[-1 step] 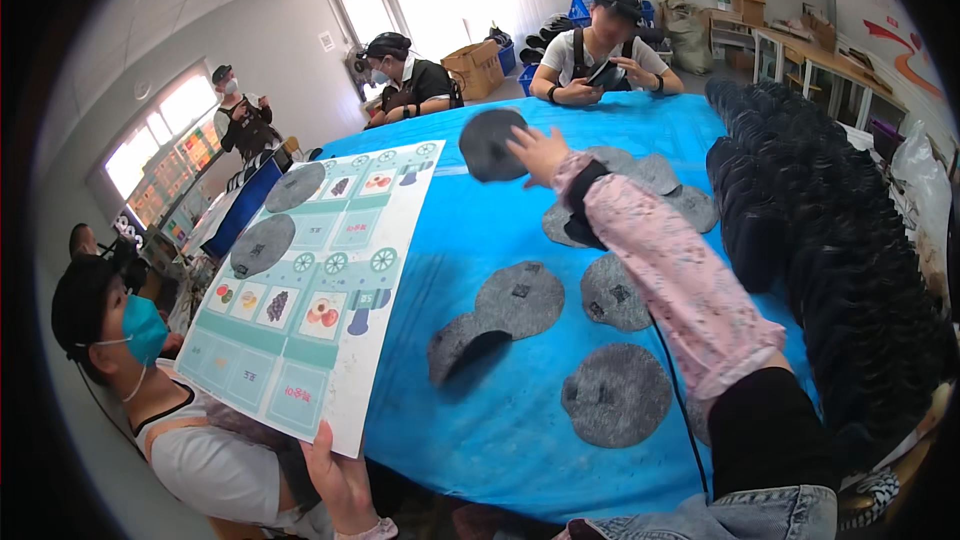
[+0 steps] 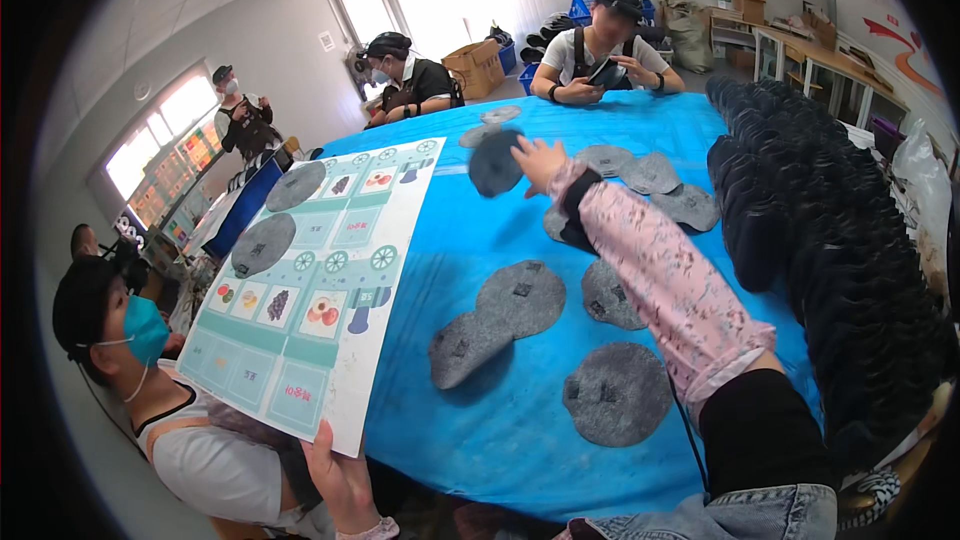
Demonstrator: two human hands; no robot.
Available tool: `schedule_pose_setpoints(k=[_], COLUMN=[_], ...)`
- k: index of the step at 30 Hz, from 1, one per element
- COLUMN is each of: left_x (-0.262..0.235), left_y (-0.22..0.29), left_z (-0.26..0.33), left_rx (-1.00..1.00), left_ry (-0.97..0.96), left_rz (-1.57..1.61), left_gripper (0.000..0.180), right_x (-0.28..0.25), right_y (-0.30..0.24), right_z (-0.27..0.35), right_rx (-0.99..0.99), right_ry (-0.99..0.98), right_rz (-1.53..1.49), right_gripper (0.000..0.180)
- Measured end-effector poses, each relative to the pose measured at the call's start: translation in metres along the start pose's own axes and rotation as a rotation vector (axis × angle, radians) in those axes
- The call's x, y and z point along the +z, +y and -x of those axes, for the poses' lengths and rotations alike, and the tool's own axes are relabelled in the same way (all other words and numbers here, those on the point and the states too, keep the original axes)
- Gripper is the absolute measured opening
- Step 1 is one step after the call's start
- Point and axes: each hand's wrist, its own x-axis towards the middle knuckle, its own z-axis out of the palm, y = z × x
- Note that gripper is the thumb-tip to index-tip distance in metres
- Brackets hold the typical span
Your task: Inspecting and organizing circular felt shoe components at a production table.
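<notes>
My left hand (image 2: 340,482) grips the lower edge of a printed board (image 2: 375,360), its thumb on the front; fruit pictures and wheels cover it. Two grey round felt pieces (image 2: 263,245) lie on the board's left side. My right hand (image 2: 541,164) reaches far over the table, its fingers closed on the edge of a dark round felt piece (image 2: 494,165), which is blurred and held above the surface. Nearer me lie more grey felt rounds (image 2: 617,396) with small dark square marks; one of them (image 2: 468,350) overlaps its neighbour (image 2: 522,300). Others (image 2: 650,174) lie beyond my right wrist.
Blue sheeting covers the table (image 2: 430,210). Tall rows of stacked dark pieces (image 2: 830,270) line its right side. A masked person (image 2: 210,440) is close at the left; two people (image 2: 605,60) sit along the far side. A black cord (image 2: 690,440) runs beneath my right forearm.
My right hand has shifted slightly right and nearer with the felt round, uncovering two pale rounds behind it. The raised overlapping piece has settled flatter. The board has stayed put.
</notes>
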Motion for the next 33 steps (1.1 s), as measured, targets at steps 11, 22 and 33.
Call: schedule_pose_setpoints(k=[11, 22, 33], left_x=[0.009, 0.011, 0.020], left_y=[-0.002, 0.004, 0.012], left_z=[0.013, 0.021, 0.019], left_rx=[0.040, 0.088, 0.268], left_ry=[0.007, 0.047, -0.004], left_rz=[0.016, 0.018, -0.138], left_gripper=[0.041, 0.041, 0.045], right_x=[-0.127, -0.128, -0.177], right_y=[-0.144, -0.053, -0.024], right_z=[0.118, 0.012, 0.014], right_rx=[-0.847, -0.058, 0.102], right_ry=[-0.269, -0.169, -0.967], right_rz=[-0.689, -1.323, -1.976], right_gripper=[0.021, 0.021, 0.022])
